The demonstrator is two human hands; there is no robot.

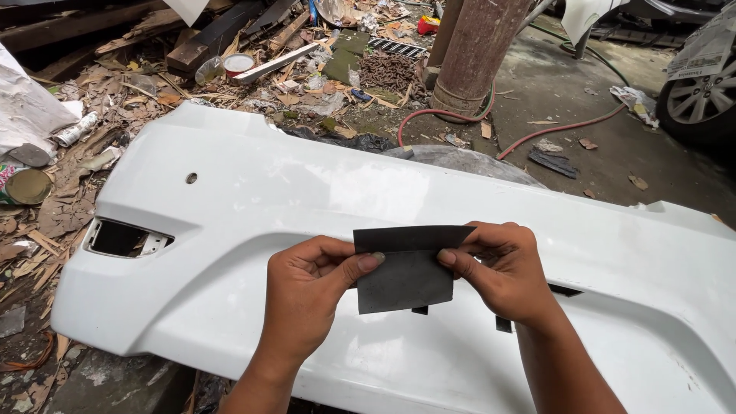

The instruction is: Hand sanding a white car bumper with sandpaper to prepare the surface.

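Dark sheet of sandpaper [405, 270] held up between both hands, just above the white car bumper [230, 199], roughly over the bumper's middle and toward its near edge. Not clear whether the sheet touches the bumper; it looks lifted off it.

Left hand [310, 287] pinches the sheet's left edge, thumb on the facing side, other fingers curled behind. Right hand [502, 264] pinches the right edge the same way, thumb on front. Both hands equally near; the sheet spans the gap between them.

Sheet's long axis runs left to right, parallel to the bumper's length. The top strip appears folded over along that axis, making a crease near the upper edge. Lower edge hangs free, slightly skewed.

Bumper lies lengthwise across the view, its left end with a dark rectangular opening [123, 239] and a small round hole [191, 178] farther up. Two small dark slots show below the sheet near the right wrist.

Around: ground beyond the bumper's far edge is littered with wood scraps and debris [153, 84]; a rusty chain pile [391, 73]; a brown post [475, 54] with red hose [560, 129] trailing past it; a car wheel [701, 100] at far right. A tin can [27, 185] off the bumper's left end. Nothing stands between the hands and the bumper face.
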